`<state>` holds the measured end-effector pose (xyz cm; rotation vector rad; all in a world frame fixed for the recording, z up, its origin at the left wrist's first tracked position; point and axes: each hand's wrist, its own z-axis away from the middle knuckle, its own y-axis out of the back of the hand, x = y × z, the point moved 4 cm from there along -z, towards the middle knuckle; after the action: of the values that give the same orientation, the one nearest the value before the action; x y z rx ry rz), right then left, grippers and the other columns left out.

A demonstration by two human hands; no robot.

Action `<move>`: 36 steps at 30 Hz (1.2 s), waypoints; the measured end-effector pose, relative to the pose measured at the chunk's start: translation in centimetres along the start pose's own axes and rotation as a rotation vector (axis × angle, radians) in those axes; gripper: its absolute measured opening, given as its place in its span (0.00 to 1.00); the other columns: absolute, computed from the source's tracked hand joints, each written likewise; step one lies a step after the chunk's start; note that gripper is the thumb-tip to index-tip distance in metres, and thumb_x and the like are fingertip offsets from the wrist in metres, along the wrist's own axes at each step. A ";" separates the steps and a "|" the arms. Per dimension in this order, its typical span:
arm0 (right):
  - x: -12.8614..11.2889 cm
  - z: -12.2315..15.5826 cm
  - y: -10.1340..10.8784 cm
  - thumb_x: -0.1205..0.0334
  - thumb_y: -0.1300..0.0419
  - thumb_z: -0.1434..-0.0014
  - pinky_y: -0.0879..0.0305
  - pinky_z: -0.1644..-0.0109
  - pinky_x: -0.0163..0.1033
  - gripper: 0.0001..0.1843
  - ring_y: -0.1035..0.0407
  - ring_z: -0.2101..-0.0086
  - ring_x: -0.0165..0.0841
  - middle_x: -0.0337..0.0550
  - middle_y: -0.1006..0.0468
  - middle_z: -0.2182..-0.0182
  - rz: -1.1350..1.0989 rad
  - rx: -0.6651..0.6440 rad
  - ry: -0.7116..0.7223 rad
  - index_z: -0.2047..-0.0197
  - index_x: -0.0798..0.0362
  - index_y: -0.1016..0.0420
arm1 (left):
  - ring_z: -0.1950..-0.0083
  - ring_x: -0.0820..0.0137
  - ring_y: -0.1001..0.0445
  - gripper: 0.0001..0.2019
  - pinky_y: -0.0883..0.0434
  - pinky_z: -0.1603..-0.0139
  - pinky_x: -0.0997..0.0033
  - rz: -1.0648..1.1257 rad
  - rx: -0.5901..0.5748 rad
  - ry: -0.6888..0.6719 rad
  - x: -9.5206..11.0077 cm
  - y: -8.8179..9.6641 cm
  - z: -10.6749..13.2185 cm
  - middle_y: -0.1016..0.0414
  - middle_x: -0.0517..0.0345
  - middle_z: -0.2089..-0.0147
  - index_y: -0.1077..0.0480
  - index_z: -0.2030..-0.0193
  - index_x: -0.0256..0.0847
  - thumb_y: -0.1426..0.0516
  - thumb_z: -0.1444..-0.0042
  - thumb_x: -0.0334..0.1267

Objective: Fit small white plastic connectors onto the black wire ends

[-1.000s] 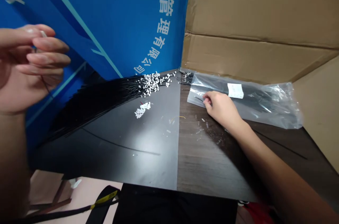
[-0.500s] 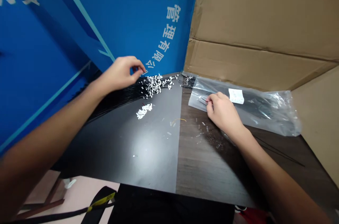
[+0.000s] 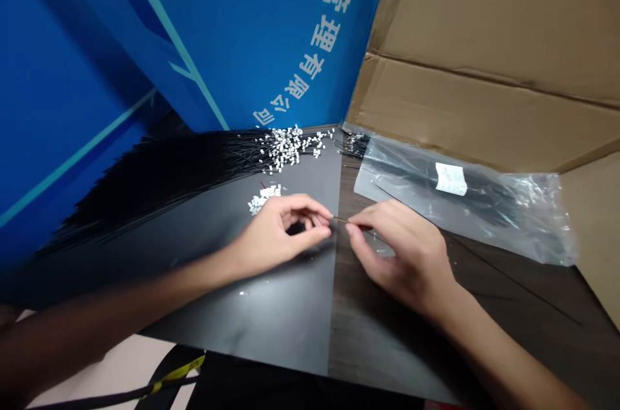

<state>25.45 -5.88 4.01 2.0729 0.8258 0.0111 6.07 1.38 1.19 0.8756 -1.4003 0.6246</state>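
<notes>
My left hand [image 3: 285, 232] and my right hand [image 3: 407, 248] face each other over the middle of the table, fingertips a small gap apart. A thin wire [image 3: 341, 221] shows in that gap, and my right thumb and forefinger pinch it. My left thumb and forefinger are brought together at its other end; whatever tiny piece they hold is too small to make out. Just behind my left hand lies a small heap of white connectors [image 3: 259, 200]. Farther back, a large bundle of black wires [image 3: 159, 171] ends in many white connectors [image 3: 288, 145].
A clear plastic bag [image 3: 504, 203] with a white label [image 3: 450, 179] lies at the right, black wires sticking out of its left end. Tiny clear pieces [image 3: 381, 251] are scattered on the table [image 3: 290, 326]. Blue panel [image 3: 242, 29] and cardboard [image 3: 484, 22] stand behind.
My left hand has come from the wire bundle down and right to the middle. My right hand has moved off the bag, left and down, to meet it. The view has shifted slightly.
</notes>
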 end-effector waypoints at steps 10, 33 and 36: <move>-2.5 1.0 0.2 0.78 0.30 0.34 0.32 0.66 0.46 0.06 0.31 0.70 0.37 0.47 0.17 0.71 0.070 0.009 0.326 0.59 0.60 0.20 | 0.66 0.71 0.30 0.08 0.32 0.62 0.69 0.192 -0.131 0.160 -0.6 -1.2 2.0 0.26 0.57 0.66 0.23 0.64 0.34 0.31 0.41 0.36; -0.2 1.1 -2.9 0.59 0.33 0.35 0.32 0.64 0.37 0.07 0.30 0.70 0.32 0.40 0.20 0.70 -0.825 -0.408 -0.696 0.65 0.51 0.19 | 0.64 0.70 0.23 0.07 0.28 0.61 0.71 -0.214 -0.088 -0.158 0.1 -1.3 2.3 0.19 0.55 0.65 0.16 0.61 0.34 0.36 0.32 0.33; 0.2 1.3 -3.1 0.56 0.31 0.38 0.35 0.66 0.38 0.09 0.33 0.70 0.32 0.40 0.23 0.71 -0.867 -0.450 -0.780 0.66 0.51 0.22 | 0.59 0.67 0.19 0.08 0.26 0.55 0.69 -0.358 -0.094 -0.214 0.9 0.0 1.6 0.15 0.52 0.59 0.14 0.56 0.35 0.36 0.30 0.34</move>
<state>24.28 -5.52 0.86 1.0222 1.0124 -0.9281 5.25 -0.09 2.00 1.1093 -1.4035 0.1954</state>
